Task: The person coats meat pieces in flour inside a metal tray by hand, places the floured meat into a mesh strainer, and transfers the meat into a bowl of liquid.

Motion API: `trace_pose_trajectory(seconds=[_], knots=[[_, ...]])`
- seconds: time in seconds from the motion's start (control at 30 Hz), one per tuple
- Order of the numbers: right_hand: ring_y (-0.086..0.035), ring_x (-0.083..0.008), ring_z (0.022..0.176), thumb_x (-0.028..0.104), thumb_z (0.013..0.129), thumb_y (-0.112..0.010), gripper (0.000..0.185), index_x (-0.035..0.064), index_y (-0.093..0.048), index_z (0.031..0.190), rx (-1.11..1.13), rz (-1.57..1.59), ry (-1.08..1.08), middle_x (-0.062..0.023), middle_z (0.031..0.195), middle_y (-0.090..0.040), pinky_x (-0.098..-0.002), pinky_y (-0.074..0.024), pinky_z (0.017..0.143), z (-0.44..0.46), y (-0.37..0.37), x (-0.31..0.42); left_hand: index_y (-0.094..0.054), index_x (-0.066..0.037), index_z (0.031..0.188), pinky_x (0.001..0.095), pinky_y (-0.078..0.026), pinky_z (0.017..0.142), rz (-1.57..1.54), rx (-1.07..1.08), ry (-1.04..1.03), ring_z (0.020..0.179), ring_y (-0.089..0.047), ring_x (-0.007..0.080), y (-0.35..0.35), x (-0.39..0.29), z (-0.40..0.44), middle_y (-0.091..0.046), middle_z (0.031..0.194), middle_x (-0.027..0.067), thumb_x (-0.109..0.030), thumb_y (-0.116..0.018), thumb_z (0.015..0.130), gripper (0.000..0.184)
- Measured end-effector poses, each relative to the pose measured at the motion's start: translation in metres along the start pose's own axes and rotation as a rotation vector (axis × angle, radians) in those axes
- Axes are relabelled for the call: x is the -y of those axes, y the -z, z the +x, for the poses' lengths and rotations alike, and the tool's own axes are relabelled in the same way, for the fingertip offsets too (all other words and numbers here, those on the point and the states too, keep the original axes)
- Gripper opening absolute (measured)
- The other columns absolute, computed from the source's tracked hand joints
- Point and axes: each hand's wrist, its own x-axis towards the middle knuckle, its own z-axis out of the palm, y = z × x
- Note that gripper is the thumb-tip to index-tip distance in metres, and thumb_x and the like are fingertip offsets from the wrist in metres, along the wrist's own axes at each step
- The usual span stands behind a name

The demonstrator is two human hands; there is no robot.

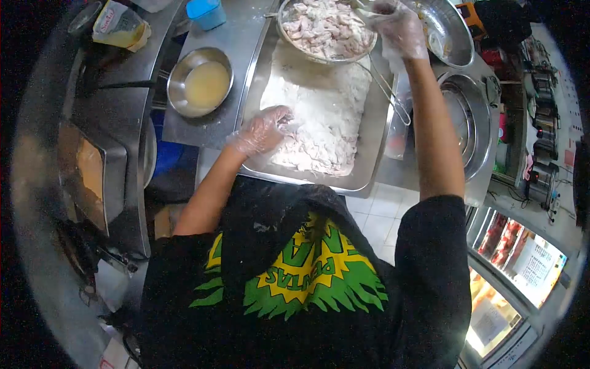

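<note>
A deep metal tray (380,144) in front of me holds a bed of white flour (319,92), with coated meat strips (313,157) at its near end. My left hand (261,132), in a clear plastic glove, is in the tray's left side, its fingers curled at the flour and strips; what lies inside them is partly hidden. A wire strainer (329,60) heaped with floured meat strips (322,27) sits over the far end. My right hand (402,31), also gloved, is at the strainer's right edge, fingers closed near something whitish that I cannot identify.
Left of the tray stands a metal bowl (174,92) of pale yellow liquid, with a blue container (206,13) behind it. Large metal bowls (464,52) are on the right. A rectangular pan (114,166) is farther left. Lit display cases (516,258) stand at lower right.
</note>
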Motion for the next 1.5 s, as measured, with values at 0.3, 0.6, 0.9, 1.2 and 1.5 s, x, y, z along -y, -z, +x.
trace_pose_trajectory(seconds=[0.3,0.6,0.9,1.2,1.5], knots=[[-0.065,-0.0259,0.083,0.040,0.069,-0.069,0.075,0.0041,-0.042,0.129,0.913,-1.202,-0.418,-0.0159,0.095,-0.065,-0.0374,-0.0502,0.074,-0.161,-0.014,-0.099,-0.009,-0.005,0.143,0.0449,-0.036,0.099,0.825,0.410,0.179,0.116,-0.045,0.0401,-0.038,0.022,0.011,-0.036,0.129,0.0311,-0.018,-0.069,0.061,0.102],[-0.056,-0.0389,0.103,0.020,0.068,-0.055,0.066,-0.0039,-0.036,0.127,0.678,-1.827,-0.160,-0.0263,0.114,-0.053,-0.0533,-0.0442,0.085,-0.233,-0.009,-0.152,-0.029,-0.013,0.138,0.0435,-0.043,0.094,0.699,0.531,0.295,0.113,-0.048,0.0408,-0.040,-0.016,0.018,-0.033,0.131,0.0269,-0.032,-0.078,0.060,0.094],[-0.062,-0.0352,0.083,0.022,0.075,-0.056,0.035,-0.0022,-0.057,0.100,0.607,-1.614,-0.090,-0.0213,0.093,-0.061,-0.0407,-0.0519,0.074,-0.233,0.058,-0.243,-0.069,-0.011,0.093,0.0528,-0.039,0.087,0.982,0.774,-0.049,0.108,-0.050,0.0269,-0.052,0.024,0.022,-0.052,0.117,0.0159,-0.022,-0.057,0.075,0.025],[-0.065,-0.0238,0.077,0.035,0.069,-0.062,0.047,0.0010,-0.060,0.101,0.689,-1.615,-0.401,-0.0160,0.084,-0.066,-0.0324,-0.0508,0.070,-0.191,0.011,-0.114,-0.059,-0.001,0.112,0.0350,-0.046,0.088,0.457,0.285,0.176,0.100,-0.057,0.0361,-0.017,0.010,0.015,-0.061,0.103,0.0226,-0.014,-0.062,0.070,0.044],[-0.055,-0.0183,0.070,0.024,0.075,-0.065,0.042,0.0033,-0.053,0.109,0.320,-1.304,-0.132,-0.0050,0.082,-0.057,-0.0338,-0.0489,0.068,-0.144,0.019,-0.115,-0.061,-0.002,0.104,0.0407,-0.049,0.073,0.273,0.036,0.016,0.074,-0.062,0.0255,0.004,0.015,0.028,-0.065,0.088,0.0137,-0.019,-0.068,0.074,0.036]])
